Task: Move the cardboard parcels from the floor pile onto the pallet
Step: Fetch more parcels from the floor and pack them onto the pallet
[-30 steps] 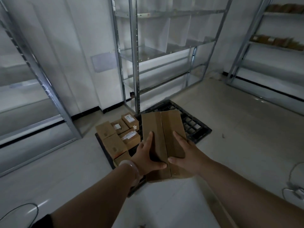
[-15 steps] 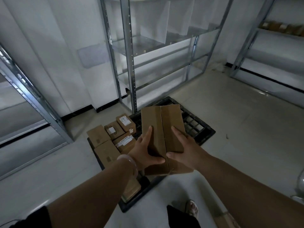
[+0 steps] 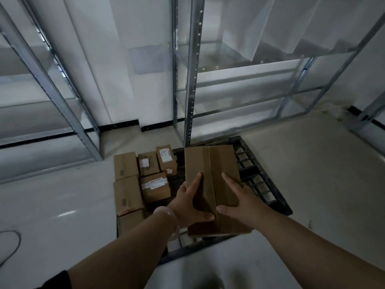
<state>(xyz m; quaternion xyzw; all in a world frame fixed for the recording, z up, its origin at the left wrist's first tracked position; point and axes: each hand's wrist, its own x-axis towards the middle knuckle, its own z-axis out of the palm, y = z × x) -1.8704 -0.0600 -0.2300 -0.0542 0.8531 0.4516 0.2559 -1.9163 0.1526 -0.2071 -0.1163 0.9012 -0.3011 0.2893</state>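
Small brown cardboard parcels (image 3: 127,192) crowd the left. The left hand (image 3: 186,207) and the right hand (image 3: 244,202) clamp a long brown cardboard box (image 3: 220,163) by its near end above the bare grid of the black slatted plastic pallet (image 3: 257,180); so held, it could tip forward and drop.

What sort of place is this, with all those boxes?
Probably a storeroom or small warehouse: tall metal shelving racks, a black grid pallet, and labelled cardboard parcels set on it.
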